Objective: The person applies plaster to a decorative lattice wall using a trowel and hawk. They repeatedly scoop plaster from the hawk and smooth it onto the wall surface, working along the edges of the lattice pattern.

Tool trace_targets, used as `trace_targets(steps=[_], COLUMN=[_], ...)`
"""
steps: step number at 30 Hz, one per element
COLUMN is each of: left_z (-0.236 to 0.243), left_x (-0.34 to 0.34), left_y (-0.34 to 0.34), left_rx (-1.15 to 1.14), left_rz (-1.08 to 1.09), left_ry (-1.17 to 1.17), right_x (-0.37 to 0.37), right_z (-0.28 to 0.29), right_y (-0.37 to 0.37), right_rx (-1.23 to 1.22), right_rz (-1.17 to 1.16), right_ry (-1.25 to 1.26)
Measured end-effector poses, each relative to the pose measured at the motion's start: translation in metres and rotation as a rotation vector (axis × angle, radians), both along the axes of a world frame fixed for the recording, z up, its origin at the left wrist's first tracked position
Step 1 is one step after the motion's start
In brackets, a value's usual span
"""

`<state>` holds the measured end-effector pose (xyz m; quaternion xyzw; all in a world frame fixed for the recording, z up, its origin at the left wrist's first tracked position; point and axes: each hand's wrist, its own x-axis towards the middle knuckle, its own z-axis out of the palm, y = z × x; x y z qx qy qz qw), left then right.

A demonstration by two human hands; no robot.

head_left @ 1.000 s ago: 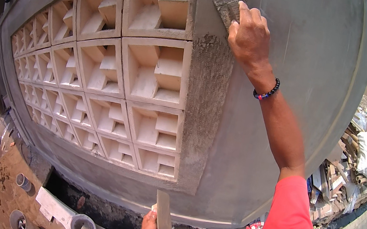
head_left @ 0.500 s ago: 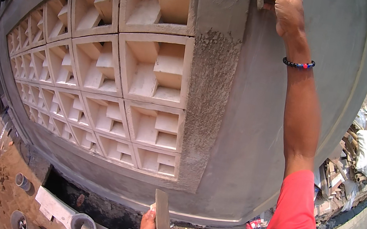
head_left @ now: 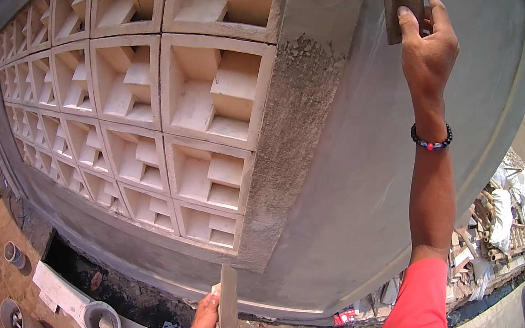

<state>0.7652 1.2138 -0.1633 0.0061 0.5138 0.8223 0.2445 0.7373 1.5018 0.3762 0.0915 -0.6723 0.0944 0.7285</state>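
Grey plaster float point(head_left: 403, 6) has climbed the wall point(head_left: 371, 183) over the last second — right hand point(head_left: 429, 53) now near the top edge of view, fingers point(head_left: 410, 21) wrapped over the float, pressing it flat to the smooth render. Stroke looks to be travelling upward beside the rough strip point(head_left: 292, 134). Left hand point(head_left: 207, 309) low — unchanged, closed around a flat board point(head_left: 228, 298).

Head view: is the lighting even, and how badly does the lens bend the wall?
Head view: bright daylight, sharp throughout; the vent blocks throw shadow into their recesses. Fisheye bulges the plastered wall and darkens the corners. The right hand with its float is cut off by the top rim; the left hand sits low.
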Motion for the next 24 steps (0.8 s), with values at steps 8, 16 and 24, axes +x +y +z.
trace_targets(steps=[8, 16, 24], left_z=[-0.012, -0.001, 0.000], left_x=[0.001, -0.003, -0.007], left_y=[0.000, -0.002, 0.006], left_rx=[-0.026, -0.012, -0.019], left_rz=[0.028, 0.043, 0.014], left_ry=[-0.045, -0.028, -0.003], right_x=[-0.011, -0.008, -0.005], right_z=[0.105, -0.073, 0.088], right_y=[0.006, -0.001, -0.010], right_rx=[0.582, 0.827, 0.662], right_rz=[-0.172, -0.286, -0.219], right_ry=[-0.116, -0.504, -0.077])
